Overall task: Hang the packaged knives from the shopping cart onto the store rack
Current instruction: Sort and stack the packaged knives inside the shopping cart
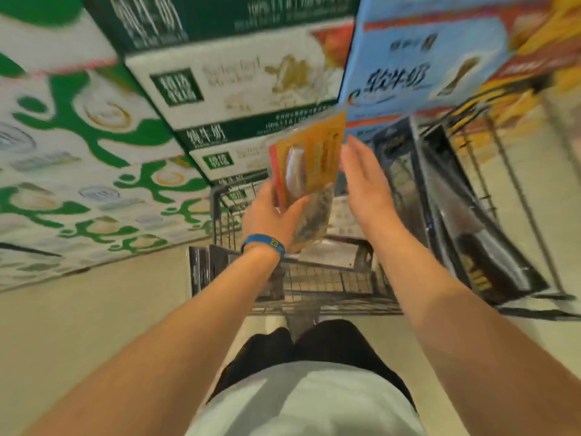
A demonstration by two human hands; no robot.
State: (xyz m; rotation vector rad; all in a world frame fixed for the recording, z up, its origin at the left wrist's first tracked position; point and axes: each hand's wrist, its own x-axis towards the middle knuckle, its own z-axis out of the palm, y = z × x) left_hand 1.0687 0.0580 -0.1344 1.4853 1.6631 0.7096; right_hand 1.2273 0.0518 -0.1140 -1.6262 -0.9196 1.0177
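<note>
Two hands over shopping cart (330, 273), left hand (270, 214) gripping packaged knives (314, 158), right hand (364, 180) straight-fingered, empty, cart contents blurred

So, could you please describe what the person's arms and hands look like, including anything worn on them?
Both forearms are bare, with no sleeves or gloves in view. The left hand has a blue wristband at its wrist, printed with a yellow mark that looks like 23. The right hand and wrist wear nothing visible.

A single head-worn wide-angle view looks steeply down and forward, close over the shopping cart (314, 278).
</note>
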